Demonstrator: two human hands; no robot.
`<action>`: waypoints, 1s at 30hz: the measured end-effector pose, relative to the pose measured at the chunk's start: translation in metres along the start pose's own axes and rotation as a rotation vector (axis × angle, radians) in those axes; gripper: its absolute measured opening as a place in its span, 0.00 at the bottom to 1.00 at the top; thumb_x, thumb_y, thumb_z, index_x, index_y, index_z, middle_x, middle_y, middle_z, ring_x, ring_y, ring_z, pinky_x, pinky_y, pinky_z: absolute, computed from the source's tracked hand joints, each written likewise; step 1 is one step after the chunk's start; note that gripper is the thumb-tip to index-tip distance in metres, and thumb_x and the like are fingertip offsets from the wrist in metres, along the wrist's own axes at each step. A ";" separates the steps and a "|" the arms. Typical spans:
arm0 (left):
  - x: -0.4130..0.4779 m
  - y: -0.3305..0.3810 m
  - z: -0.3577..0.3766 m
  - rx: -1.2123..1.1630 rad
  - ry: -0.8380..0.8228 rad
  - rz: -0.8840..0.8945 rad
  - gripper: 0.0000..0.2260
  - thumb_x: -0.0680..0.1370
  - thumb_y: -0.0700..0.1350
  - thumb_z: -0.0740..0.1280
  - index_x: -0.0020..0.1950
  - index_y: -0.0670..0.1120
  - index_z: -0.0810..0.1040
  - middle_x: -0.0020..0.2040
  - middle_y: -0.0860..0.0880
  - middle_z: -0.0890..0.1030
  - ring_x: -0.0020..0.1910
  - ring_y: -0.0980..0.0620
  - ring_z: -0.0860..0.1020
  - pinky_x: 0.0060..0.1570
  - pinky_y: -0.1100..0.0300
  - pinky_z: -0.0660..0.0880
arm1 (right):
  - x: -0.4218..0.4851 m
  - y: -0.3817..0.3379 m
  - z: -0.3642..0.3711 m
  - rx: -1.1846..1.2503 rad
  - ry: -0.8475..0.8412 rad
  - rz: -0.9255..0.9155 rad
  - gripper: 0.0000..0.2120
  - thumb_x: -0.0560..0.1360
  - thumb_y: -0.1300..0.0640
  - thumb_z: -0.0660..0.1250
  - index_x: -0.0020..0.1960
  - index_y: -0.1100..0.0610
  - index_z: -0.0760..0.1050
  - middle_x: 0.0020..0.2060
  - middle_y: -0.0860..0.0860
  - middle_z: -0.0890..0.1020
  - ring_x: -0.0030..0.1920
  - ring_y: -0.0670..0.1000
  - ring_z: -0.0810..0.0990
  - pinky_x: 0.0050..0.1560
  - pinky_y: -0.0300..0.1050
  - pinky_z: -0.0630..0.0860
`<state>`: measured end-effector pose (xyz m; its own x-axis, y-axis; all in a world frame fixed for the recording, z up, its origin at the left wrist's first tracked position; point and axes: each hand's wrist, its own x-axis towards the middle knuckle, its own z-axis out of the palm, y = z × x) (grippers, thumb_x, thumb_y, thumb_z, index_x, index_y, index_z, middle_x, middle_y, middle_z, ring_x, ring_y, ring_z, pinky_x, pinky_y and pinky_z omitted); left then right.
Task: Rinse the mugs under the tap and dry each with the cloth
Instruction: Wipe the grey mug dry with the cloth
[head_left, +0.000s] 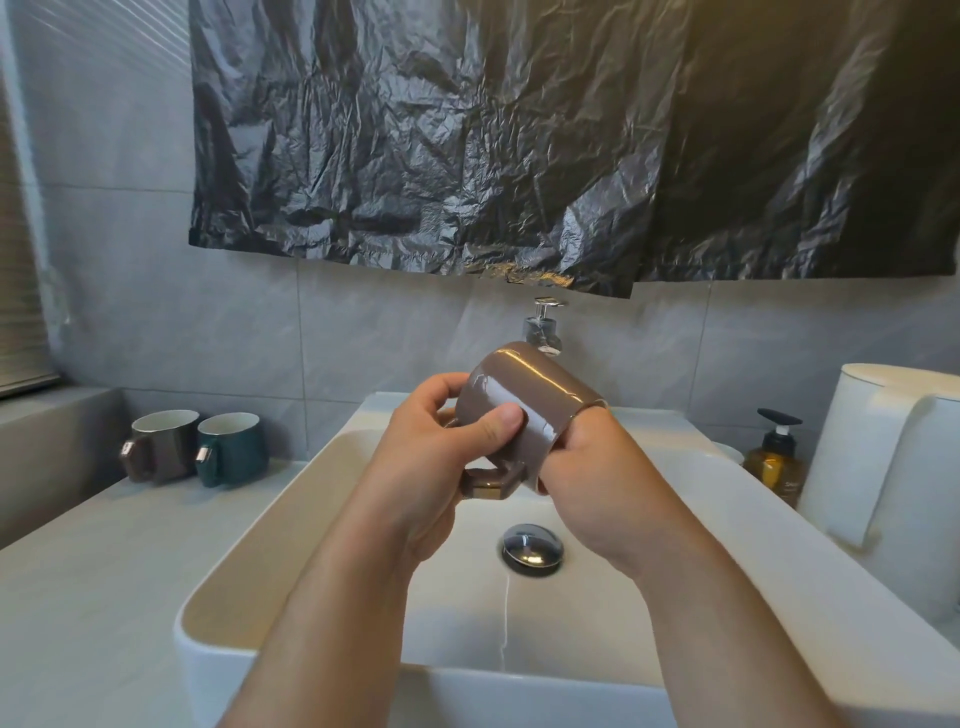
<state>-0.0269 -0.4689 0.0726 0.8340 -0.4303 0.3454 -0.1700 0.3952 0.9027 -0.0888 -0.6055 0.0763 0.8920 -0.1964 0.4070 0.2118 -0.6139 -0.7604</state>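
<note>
A glossy brown mug (530, 400) is held tilted on its side above the white sink (311, 499), handle pointing down, mouth facing right. My left hand (441, 452) grips its base end, thumb pressed on the side. My right hand (592, 483) is at the mug's mouth, fingers hidden inside the opening. The chrome tap (543, 325) stands behind the mug, partly hidden. A thin trickle of water (505, 608) falls into the basin. Two more mugs stand on the counter at the left: a brown mug (161, 444) and a dark green mug (234, 449). No cloth is in view.
The chrome drain plug (531, 548) sits in the basin's middle. An amber pump bottle (775, 457) and a white toilet cistern (893, 467) stand at the right. A black plastic sheet (519, 130) hangs on the tiled wall above. A grey counter (104, 571) extends left.
</note>
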 end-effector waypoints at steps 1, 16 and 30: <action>0.000 0.000 -0.001 -0.002 -0.001 -0.015 0.20 0.69 0.38 0.77 0.59 0.43 0.78 0.44 0.42 0.85 0.36 0.47 0.82 0.37 0.49 0.82 | 0.000 0.001 0.000 -0.032 -0.018 0.004 0.09 0.81 0.61 0.61 0.57 0.55 0.78 0.43 0.58 0.81 0.38 0.51 0.72 0.42 0.47 0.74; -0.001 -0.002 -0.006 -0.010 -0.098 0.110 0.20 0.67 0.36 0.71 0.58 0.46 0.78 0.43 0.48 0.85 0.40 0.49 0.83 0.40 0.59 0.81 | 0.001 -0.010 -0.004 1.199 -0.173 -0.036 0.15 0.70 0.64 0.68 0.56 0.59 0.84 0.54 0.60 0.85 0.57 0.59 0.84 0.55 0.51 0.83; -0.002 0.003 0.007 0.170 0.121 0.069 0.19 0.67 0.52 0.76 0.55 0.48 0.80 0.43 0.50 0.87 0.38 0.54 0.84 0.39 0.47 0.84 | -0.006 -0.006 0.018 -0.149 -0.022 -0.063 0.19 0.81 0.64 0.58 0.71 0.51 0.69 0.52 0.52 0.79 0.46 0.49 0.76 0.42 0.37 0.74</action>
<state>-0.0333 -0.4726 0.0768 0.8725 -0.3028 0.3836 -0.3062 0.2730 0.9120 -0.0882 -0.5871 0.0699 0.8876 -0.1380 0.4394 0.2080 -0.7311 -0.6498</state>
